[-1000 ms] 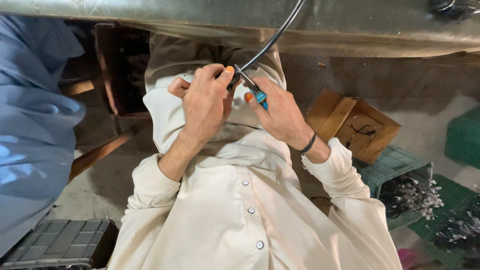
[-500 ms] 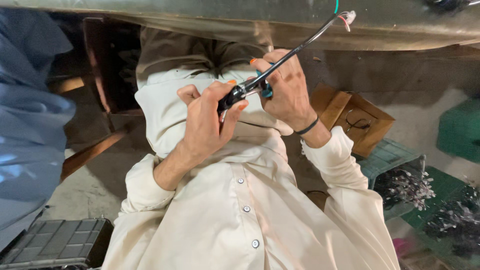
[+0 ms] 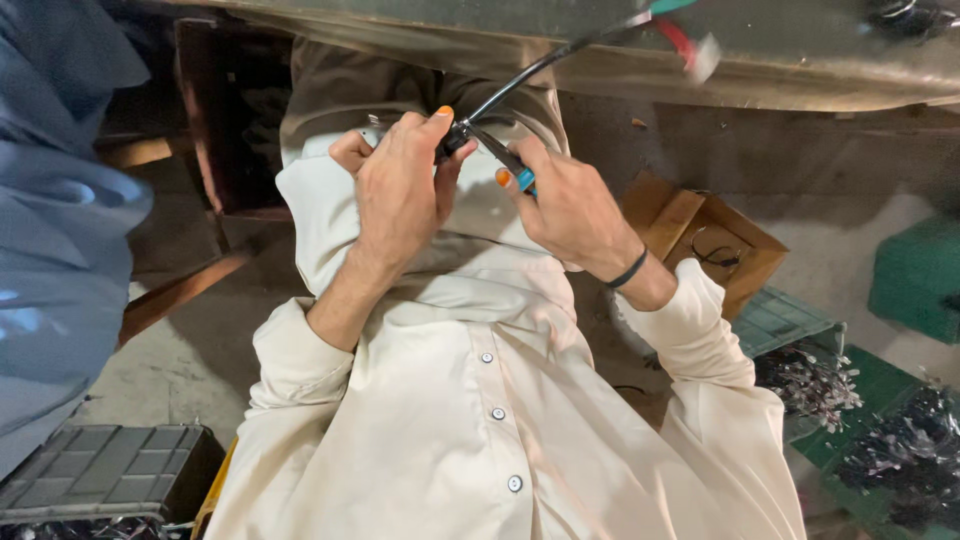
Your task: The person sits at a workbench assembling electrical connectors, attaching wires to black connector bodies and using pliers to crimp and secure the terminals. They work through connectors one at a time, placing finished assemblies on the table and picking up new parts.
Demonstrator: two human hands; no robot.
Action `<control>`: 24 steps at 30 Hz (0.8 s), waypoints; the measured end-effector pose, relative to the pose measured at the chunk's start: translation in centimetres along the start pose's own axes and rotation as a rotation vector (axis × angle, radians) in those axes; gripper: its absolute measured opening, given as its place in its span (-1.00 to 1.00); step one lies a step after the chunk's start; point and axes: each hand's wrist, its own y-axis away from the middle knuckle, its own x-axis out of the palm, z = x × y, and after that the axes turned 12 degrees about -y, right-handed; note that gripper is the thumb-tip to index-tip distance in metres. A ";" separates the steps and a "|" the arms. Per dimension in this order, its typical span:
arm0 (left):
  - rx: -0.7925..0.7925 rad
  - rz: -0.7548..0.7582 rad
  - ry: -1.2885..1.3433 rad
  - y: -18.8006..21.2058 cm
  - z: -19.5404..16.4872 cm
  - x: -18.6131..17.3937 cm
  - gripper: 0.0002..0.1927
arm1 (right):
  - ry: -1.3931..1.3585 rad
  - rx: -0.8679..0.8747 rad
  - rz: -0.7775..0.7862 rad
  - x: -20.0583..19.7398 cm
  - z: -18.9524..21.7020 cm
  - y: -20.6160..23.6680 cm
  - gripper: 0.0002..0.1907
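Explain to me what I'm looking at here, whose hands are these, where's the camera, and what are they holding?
The camera sits on a person's head and looks down, so you see that person's own cream button shirt and two bare hands raised in front of it. There is no machine. The left hand grips a black cable that runs up toward a grey-green bench edge; coloured wires show at its far end. The right hand, with a black wristband, holds a small tool with teal handles against the cable; its tip is hidden. Below lie an open cardboard box, green crates of small metal parts and a dark grey plastic case. The blue sleeve at the left belongs to another person.
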 end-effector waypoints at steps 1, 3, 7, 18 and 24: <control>0.002 0.012 0.008 0.1 0.2 0.3 -0.58 | 0.005 0.114 0.019 0.2 0.1 0.1 -0.70; 0.005 0.012 0.021 0.3 0.3 0.6 -0.56 | -0.017 0.107 0.006 0.4 0.2 0.2 -0.70; 0.048 -0.020 0.005 0.0 0.2 0.5 -0.55 | -0.018 -0.186 -0.092 0.3 0.1 0.4 -0.68; -0.086 -0.054 0.231 -1.2 -1.0 0.3 -0.63 | 0.179 -0.172 -0.227 -2.0 1.5 1.0 -0.70; 0.003 -0.122 0.765 -15.1 -10.9 2.6 -0.42 | 0.521 -0.109 -0.521 -9.7 -3.5 -3.1 -0.67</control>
